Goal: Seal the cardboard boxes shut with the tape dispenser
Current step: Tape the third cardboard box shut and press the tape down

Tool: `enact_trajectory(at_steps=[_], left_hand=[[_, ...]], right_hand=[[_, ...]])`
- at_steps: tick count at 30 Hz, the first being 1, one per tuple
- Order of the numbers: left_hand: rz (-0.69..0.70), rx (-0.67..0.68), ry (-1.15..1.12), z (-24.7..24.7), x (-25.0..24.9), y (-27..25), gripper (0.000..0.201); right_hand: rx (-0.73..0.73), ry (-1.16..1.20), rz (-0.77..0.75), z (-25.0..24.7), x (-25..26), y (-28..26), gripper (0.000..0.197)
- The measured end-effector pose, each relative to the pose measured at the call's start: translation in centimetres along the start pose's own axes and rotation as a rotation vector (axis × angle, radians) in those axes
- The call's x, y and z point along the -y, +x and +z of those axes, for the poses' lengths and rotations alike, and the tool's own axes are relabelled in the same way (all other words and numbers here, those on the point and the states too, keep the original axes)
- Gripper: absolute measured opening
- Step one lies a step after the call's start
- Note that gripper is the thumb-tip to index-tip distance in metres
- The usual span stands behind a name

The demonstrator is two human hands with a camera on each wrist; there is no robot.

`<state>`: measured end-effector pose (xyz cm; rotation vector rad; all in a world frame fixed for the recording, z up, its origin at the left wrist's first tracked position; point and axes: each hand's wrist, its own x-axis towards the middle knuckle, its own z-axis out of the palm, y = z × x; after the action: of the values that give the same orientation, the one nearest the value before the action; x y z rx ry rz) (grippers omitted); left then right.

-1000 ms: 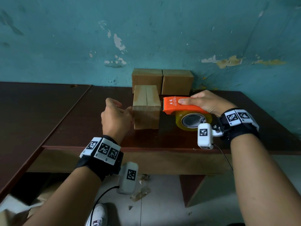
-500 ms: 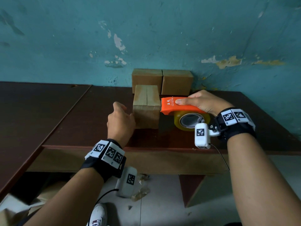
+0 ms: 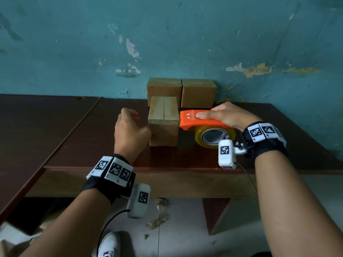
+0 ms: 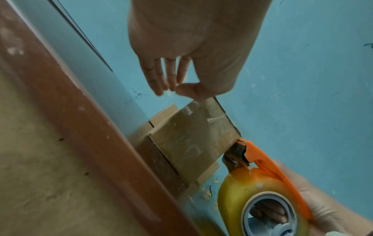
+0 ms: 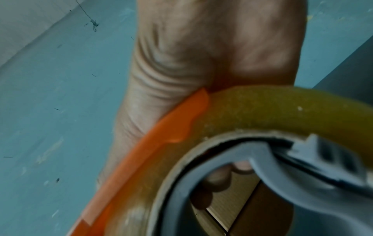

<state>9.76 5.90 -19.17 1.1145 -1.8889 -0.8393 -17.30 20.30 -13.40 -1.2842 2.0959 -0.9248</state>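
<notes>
A small cardboard box [image 3: 163, 121] with an open top seam stands near the table's front edge. My right hand [image 3: 222, 115] grips the orange tape dispenser [image 3: 194, 120], thumb along its side. The dispenser's nose is against the box's upper right edge. Below it hangs the yellow tape roll [image 3: 213, 136]. In the right wrist view my fingers [image 5: 218, 177] show through the roll's core [image 5: 262, 108]. My left hand [image 3: 136, 127] is beside the box's left face, thumb touching it, fingers loose. The left wrist view shows that hand [image 4: 171, 76], the box [image 4: 193, 140] and the dispenser [image 4: 262, 159].
Two more cardboard boxes [image 3: 164, 89] [image 3: 198, 92] stand side by side against the teal wall behind the front box. The dark brown table [image 3: 92, 141] runs left to a second tabletop [image 3: 27, 127]. On the floor below lie a shoe [image 3: 109, 245] and scraps.
The dispenser has slid left until its nose meets the box's right edge. My left hand has loosened, its fingers lifting off the box while the thumb stays at the side.
</notes>
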Motion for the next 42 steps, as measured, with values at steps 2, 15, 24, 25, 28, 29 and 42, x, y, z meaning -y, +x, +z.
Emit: enact_trajectory(at_steps=[2,15,24,25,28,29,42], left_hand=[[0.162,0.075,-0.058,-0.3,-0.6,-0.2,0.064],[0.642,0.114,0.25,0.7,-0.1,0.0,0.061],[0.672,-0.044,0.298,0.9,1.0,0.8,0.028],[0.663,-0.051,0.297,1.0,1.0,0.8,0.027],[0.632,-0.077,0.296,1.0,1.1,0.8,0.035],[0.62,-0.085,0.293,1.0,1.2,0.8,0.038],[0.531,-0.089,0.235,0.6,0.8,0.3,0.037]], right_hand=[[-0.001,-0.003,-0.003,0.1,0.1,0.0,0.075],[0.002,-0.007,-0.038,2.2,1.5,0.7,0.082],[-0.008,-0.012,-0.062,3.7,2.4,1.4,0.068],[-0.006,-0.012,-0.064,3.6,2.4,1.3,0.064],[-0.002,0.014,-0.061,3.4,2.0,1.2,0.072],[-0.004,0.029,-0.062,3.2,1.8,1.1,0.075],[0.009,0.084,-0.089,1.5,0.4,-0.6,0.07]])
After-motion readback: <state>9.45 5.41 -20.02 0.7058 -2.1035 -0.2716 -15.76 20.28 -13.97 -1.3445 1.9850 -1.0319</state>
